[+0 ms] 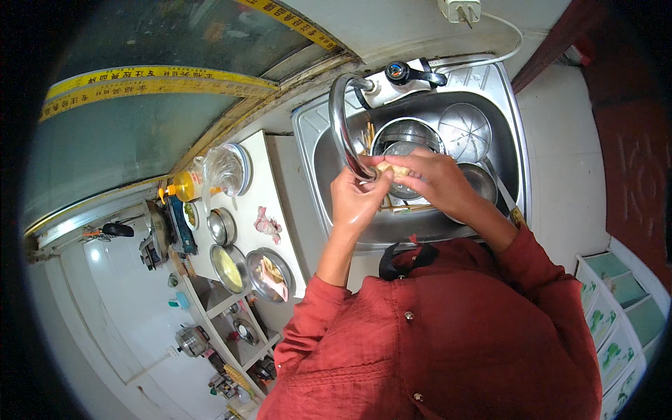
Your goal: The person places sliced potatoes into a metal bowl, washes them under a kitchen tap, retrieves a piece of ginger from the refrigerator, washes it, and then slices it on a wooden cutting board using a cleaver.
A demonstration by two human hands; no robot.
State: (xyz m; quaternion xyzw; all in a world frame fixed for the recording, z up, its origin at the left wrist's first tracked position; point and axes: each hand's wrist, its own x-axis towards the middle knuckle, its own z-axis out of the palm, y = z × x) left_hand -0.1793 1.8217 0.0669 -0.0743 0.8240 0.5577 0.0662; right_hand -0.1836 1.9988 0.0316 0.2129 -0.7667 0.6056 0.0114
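Over the sink (336,215), my left hand (357,197) and my right hand (438,176) meet beneath the spout of a chrome gooseneck faucet (338,113). Between their fingers is a pale yellow, knobby piece of food (398,170), possibly ginger, partly covered by the fingers. The left wrist looks wet. Below the hands, a metal bowl (404,128) stands in the basin, with something shiny inside. A round wire strainer (464,128) leans at the right, above another metal bowl (478,181). Chopsticks (370,134) lie at the basin's left side.
A long-handled utensil (501,184) rests at the sink's right edge. On the left counter (278,220) are a metal bowl of cut food (262,260), a bowl of yellow contents (229,269), an oil bottle (184,185) and a crumpled pinkish item (268,224). A black faucet lever (420,76) stands behind.
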